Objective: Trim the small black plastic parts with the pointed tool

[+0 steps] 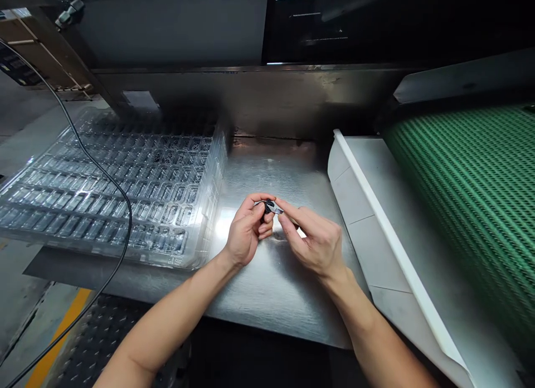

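Over the metal table, my left hand (247, 230) is closed with its fingertips pinching a small black part (267, 204). My right hand (313, 237) is closed around small cutting pliers; most of their handle is hidden by the palm. The silver jaws of the pliers (275, 208) touch or nearly touch the black part. Both hands meet at about the middle of the view. To the left of them lies a stack of clear plastic trays (179, 260) with rows of small pockets, several holding dark pieces.
A white guard (376, 209) slants along the right side, beside a green mesh conveyor belt (472, 193). Behind the brushed metal table (267, 287) rises a metal machine panel (267, 98). A black cable (129, 209) hangs in front of the trays.
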Demonstrator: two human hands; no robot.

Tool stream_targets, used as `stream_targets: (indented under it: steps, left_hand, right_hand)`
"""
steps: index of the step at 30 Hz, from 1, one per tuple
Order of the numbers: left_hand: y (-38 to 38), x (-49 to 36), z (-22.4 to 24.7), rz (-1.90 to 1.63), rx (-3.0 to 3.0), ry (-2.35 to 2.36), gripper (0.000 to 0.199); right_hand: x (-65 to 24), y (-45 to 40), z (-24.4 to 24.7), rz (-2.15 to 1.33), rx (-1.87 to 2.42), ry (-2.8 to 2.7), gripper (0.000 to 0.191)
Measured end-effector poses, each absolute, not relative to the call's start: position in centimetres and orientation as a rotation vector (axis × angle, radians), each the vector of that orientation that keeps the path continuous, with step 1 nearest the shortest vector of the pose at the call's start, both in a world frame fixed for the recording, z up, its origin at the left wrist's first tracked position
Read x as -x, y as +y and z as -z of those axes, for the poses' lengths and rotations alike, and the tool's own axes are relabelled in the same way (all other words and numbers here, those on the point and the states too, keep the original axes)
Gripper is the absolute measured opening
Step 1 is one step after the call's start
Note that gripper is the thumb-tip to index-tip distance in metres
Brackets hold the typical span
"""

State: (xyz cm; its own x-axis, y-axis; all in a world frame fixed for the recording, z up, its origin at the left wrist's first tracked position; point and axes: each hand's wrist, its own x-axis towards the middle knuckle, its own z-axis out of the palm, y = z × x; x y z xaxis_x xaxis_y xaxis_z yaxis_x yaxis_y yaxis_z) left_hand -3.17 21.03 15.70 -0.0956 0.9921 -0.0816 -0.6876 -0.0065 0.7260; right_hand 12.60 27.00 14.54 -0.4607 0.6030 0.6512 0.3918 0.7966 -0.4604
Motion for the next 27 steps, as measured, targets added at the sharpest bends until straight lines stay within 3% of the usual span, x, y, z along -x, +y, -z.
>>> stream_targets:
  steps: [21,27]
  left_hand:
    - [21.26,3.46,-15.70,-1.566,-0.485,0.672,0.029]
    - [21.54,3.54,-15.25,-1.532,-0.326,0.609,0.039]
  right_hand:
    - [-13.04,27.42,-14.57,-0.399,0.817,-2.037,0.037]
    - [-12.94,27.47,-14.23,-0.418,0.859,-1.975,0.039]
